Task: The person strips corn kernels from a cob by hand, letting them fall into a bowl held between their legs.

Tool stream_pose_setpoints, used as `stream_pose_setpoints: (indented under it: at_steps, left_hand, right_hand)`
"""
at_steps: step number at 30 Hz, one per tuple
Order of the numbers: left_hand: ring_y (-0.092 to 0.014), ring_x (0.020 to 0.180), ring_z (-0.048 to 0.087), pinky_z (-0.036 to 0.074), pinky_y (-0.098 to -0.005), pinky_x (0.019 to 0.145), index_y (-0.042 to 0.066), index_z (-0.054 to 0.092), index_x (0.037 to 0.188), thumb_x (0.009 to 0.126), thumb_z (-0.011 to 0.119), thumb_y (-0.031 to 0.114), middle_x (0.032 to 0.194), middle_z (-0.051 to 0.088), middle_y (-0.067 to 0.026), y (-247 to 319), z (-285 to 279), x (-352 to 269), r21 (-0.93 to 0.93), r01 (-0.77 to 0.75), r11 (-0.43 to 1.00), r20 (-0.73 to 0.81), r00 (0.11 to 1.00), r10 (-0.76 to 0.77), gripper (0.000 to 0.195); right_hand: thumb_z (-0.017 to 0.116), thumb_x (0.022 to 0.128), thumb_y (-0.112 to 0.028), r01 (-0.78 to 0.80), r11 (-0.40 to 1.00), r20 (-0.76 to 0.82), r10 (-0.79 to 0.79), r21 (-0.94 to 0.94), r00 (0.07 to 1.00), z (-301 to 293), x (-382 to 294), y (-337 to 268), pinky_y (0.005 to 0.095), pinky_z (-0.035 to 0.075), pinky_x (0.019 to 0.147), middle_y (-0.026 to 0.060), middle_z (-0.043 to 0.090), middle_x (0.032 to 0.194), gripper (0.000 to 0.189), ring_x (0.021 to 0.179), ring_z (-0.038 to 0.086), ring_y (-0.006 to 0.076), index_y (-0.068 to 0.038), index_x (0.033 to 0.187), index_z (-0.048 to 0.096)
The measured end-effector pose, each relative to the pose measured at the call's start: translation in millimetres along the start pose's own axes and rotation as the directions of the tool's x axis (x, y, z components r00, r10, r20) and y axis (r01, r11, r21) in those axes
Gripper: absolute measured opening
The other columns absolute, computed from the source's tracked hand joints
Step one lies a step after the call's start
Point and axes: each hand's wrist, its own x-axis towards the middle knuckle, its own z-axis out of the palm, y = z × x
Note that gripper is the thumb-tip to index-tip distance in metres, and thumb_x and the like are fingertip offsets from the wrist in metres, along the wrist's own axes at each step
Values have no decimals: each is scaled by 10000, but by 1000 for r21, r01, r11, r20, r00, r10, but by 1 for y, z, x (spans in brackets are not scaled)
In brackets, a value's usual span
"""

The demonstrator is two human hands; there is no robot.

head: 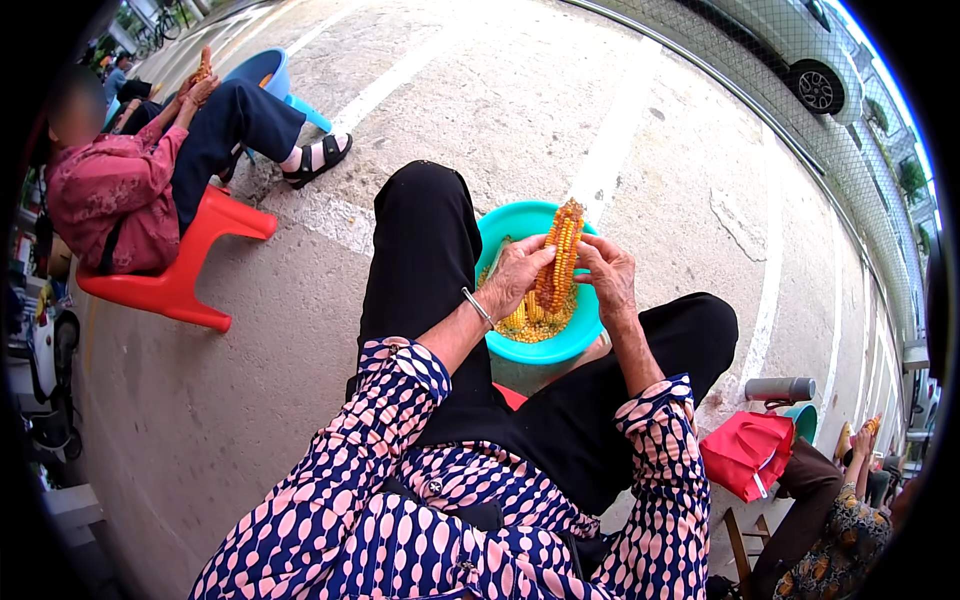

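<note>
An ear of dried corn [559,259], partly stripped of kernels, is held upright between my two hands over a turquoise plastic basin [545,351]. My left hand [519,271] grips its left side, with the thumb on the kernels. On the other side, the fingers of my right hand [609,270] touch the cob near its middle. Loose yellow kernels [534,331] and more corn ears [515,318] lie in the basin, partly hidden by my hands. The basin stands between my knees.
At the left a person [120,187] sits on a red plastic stool [161,296], holding corn near a blue basin [276,71]. At the right are a grey flask [780,388], a red bag [746,454] and another seated person [840,525]. A wire fence and a parked car [799,52] stand beyond.
</note>
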Motion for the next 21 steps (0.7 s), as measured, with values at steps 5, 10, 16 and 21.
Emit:
stream_pose_setpoints:
  at_steps: [5, 10, 16, 21]
  left_hand:
    - [-118, 1037, 549, 445, -266, 904, 1, 465, 1284, 943, 494, 169, 1145, 573, -58, -4, -2, 2, 196, -36, 980, -14, 999, 40, 381]
    - [-99, 1028, 541, 444, -261, 889, -9, 465, 1284, 921, 529, 121, 1141, 582, -62, -4, 2, 3, 338, -98, 936, -42, 992, 119, 390]
    - [-107, 954, 580, 477, -266, 834, 7, 465, 1287, 906, 543, 94, 1055, 622, -69, -4, 2, 4, 503, -147, 851, -42, 980, 195, 398]
    - [-119, 917, 603, 501, -277, 797, 6, 461, 1285, 888, 560, 77, 1022, 636, -92, -8, 0, 5, 591, -162, 791, -42, 972, 230, 415]
  right_hand:
    - [650, 833, -180, 120, 993, -54, -121, -20, 991, 5, -1, 0, 241, 516, 596, 89, 661, 905, 340, 763, 622, 118, 41, 1082, 585]
    - [657, 821, -142, 167, 983, -90, -174, -74, 981, 4, 1, -1, 241, 515, 605, 98, 656, 897, 266, 755, 619, 118, 45, 1001, 597]
    - [662, 828, -147, 157, 986, -42, -160, -64, 986, 3, 0, 1, 237, 520, 608, 83, 653, 865, 229, 733, 618, 112, 39, 953, 615]
    - [659, 835, -162, 122, 993, -68, -121, 8, 990, 3, 1, 3, 239, 525, 610, 75, 656, 850, 234, 723, 621, 112, 35, 956, 626]
